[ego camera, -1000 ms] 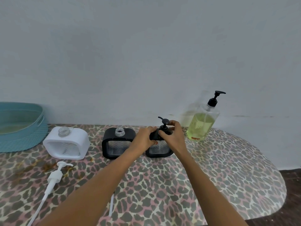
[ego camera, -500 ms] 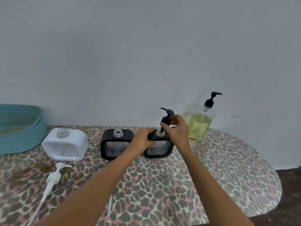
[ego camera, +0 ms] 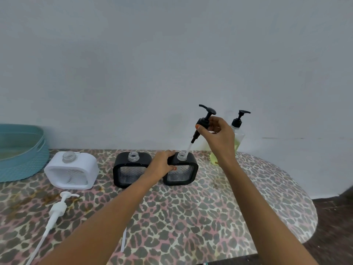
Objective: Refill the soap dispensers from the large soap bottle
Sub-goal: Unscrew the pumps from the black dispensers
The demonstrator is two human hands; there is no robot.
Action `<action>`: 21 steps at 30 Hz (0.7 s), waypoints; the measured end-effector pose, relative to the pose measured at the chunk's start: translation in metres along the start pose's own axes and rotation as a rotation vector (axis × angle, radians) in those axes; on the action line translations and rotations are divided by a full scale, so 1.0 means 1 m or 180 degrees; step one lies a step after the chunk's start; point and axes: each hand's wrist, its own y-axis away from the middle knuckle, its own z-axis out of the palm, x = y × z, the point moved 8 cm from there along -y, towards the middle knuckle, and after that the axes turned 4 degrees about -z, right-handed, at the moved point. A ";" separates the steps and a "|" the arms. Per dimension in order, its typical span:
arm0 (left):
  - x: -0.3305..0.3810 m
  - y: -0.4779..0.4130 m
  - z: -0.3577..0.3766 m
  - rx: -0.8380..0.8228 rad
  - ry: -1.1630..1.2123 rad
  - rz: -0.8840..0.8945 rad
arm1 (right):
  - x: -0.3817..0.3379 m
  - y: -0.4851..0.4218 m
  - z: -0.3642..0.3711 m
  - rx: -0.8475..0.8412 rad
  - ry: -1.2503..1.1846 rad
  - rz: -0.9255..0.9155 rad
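The right hand is raised above the table, thumb and fingertips pinched round the collar of a black pump. The pump tilts, its head up and to the left of the knuckles, and its clear tube slants down to the open neck of the black dispenser standing directly below the hand. The left hand grips that dispenser's upper left corner, fingers curled over the top and thumb on the front face.

Just behind the right hand, partly hidden by it, stands the large soap bottle, yellow-green liquid inside and its own black pump on. Touching the left wrist's outer side is a second black dispenser, uncapped. Further left sits a white dispenser, also uncapped, with a white pump lying on the table in front of it and a teal basket beyond.
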 end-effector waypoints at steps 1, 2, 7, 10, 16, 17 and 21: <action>0.000 0.000 0.000 -0.0002 -0.0011 0.0006 | 0.000 0.003 -0.001 -0.0039 0.0016 0.0030; -0.001 0.000 0.000 -0.0006 -0.0023 0.0020 | 0.004 0.008 -0.001 -0.0093 0.0042 0.0079; -0.002 0.000 0.000 0.0021 -0.0034 0.0077 | 0.040 0.043 0.006 -0.0511 0.0210 0.0514; -0.002 -0.001 0.000 0.0036 -0.0077 0.0093 | 0.073 0.072 0.013 -0.0904 0.0401 0.0852; -0.003 -0.002 0.001 0.0026 -0.0092 0.0070 | 0.135 0.115 0.031 -0.1393 0.0778 0.1471; -0.003 -0.002 0.001 0.0021 -0.0084 0.0070 | 0.143 0.120 0.033 -0.1432 0.0794 0.1550; -0.002 -0.002 0.001 0.0021 -0.0085 0.0083 | 0.156 0.130 0.039 -0.1530 0.0942 0.1627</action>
